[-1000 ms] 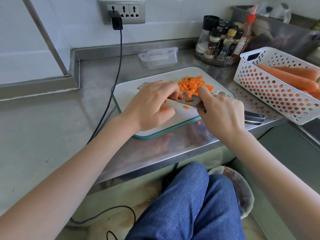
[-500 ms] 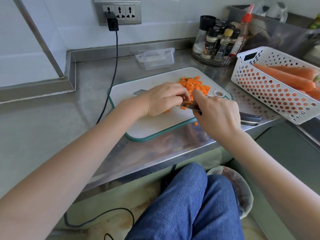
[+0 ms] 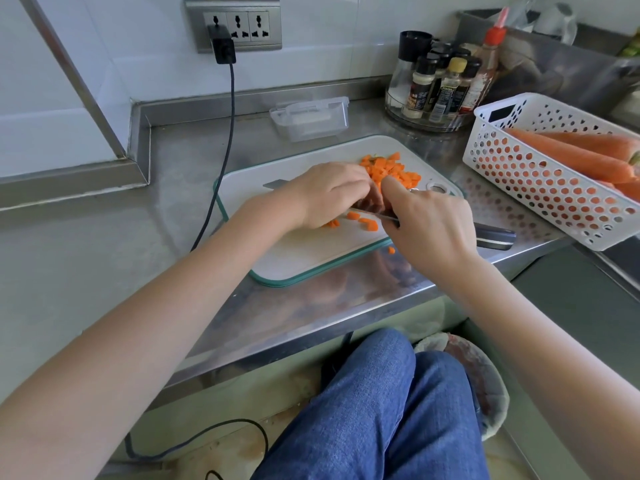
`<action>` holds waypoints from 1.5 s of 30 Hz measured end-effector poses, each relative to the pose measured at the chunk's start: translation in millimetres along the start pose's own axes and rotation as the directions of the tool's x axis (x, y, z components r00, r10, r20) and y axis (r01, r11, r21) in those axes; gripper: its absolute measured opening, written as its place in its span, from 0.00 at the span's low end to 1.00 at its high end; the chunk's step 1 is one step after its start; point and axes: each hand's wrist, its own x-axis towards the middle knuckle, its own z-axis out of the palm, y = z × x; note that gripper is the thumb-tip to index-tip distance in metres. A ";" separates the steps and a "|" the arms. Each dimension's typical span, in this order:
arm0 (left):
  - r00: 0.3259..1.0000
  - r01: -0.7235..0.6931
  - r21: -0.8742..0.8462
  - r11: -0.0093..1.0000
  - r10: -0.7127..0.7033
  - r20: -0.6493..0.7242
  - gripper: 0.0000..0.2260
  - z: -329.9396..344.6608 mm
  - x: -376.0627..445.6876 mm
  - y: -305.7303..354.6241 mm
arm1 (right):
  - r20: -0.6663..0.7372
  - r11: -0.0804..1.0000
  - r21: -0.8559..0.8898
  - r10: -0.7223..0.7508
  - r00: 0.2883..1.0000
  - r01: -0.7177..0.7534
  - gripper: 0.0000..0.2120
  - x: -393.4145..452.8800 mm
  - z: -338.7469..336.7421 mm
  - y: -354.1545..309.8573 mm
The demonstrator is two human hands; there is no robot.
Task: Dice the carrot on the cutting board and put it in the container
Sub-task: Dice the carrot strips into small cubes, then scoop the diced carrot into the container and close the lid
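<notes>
A white cutting board with a teal rim lies on the steel counter. A pile of diced carrot sits at its far right, and a few loose carrot pieces lie near the knife. My right hand grips the knife, its index finger stretched along the blade's spine; the dark handle end sticks out to the right. My left hand has curled fingers over the blade and carrot bits; what it holds is hidden. A clear plastic container stands behind the board.
A white perforated basket with whole carrots sits at the right. A round rack of spice bottles stands at the back right. A black cable runs from the wall socket down past the board's left side. One carrot piece lies off the board.
My left hand has shifted right along the blade toward the diced pile. My right hand and the knife have stayed nearly in place.
</notes>
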 end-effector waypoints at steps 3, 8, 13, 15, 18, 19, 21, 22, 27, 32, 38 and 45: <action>0.996 0.091 0.066 0.994 -0.091 -0.006 0.26 -2.7 4.1 -4.9 | -0.002 1.000 0.002 0.006 1.000 -0.006 0.13 1.4 6.2 2.8; 0.797 -0.014 0.030 0.999 0.030 -0.604 0.18 -12.5 -17.1 -5.5 | -0.013 0.977 0.151 0.155 0.988 -0.151 0.09 -1.1 4.0 20.8; 0.647 0.342 -0.042 0.939 -0.268 -0.714 0.12 4.8 -49.2 -30.0 | 0.225 0.758 0.535 0.299 0.927 -0.374 0.11 11.2 3.3 51.7; 0.722 0.537 0.062 0.841 -0.420 -0.550 0.19 15.3 -53.3 -42.0 | 0.295 0.599 0.680 0.304 0.906 -0.422 0.10 16.4 8.2 62.0; 0.712 0.698 0.270 0.663 -0.599 -0.367 0.27 24.1 -54.2 -51.2 | 0.386 0.385 0.778 0.332 0.861 -0.497 0.10 25.5 20.8 74.0; 0.705 0.709 0.313 0.632 -0.623 -0.339 0.28 25.4 -53.6 -52.6 | 0.414 0.280 0.808 0.356 0.838 -0.518 0.11 28.5 23.8 77.1; 0.703 0.711 0.351 0.609 -0.640 -0.311 0.28 26.0 -53.6 -53.2 | 0.445 0.181 0.816 0.410 0.796 -0.550 0.15 33.0 28.3 83.8; 0.707 0.706 0.357 0.612 -0.635 -0.310 0.28 25.9 -53.7 -53.8 | 0.451 0.188 0.804 0.423 0.786 -0.564 0.16 33.9 29.3 86.8; 0.722 0.691 0.384 0.612 -0.611 -0.324 0.26 25.8 -55.5 -54.9 | 0.445 0.289 0.758 0.426 0.787 -0.585 0.13 27.6 38.1 94.3; 0.753 0.657 0.403 0.637 -0.582 -0.307 0.25 24.1 -60.3 -56.2 | 0.443 0.466 0.643 0.422 0.791 -0.608 0.16 22.3 41.6 95.4; 0.798 0.596 0.425 0.681 -0.559 -0.224 0.25 19.6 -66.6 -54.1 | 0.419 0.472 0.635 0.455 0.786 -0.612 0.19 -2.3 29.9 87.0; 0.798 0.572 0.370 0.731 -0.601 -0.047 0.18 -25.2 -39.3 -61.2 | 0.438 0.392 0.669 0.479 0.761 -0.632 0.25 2.8 9.4 74.2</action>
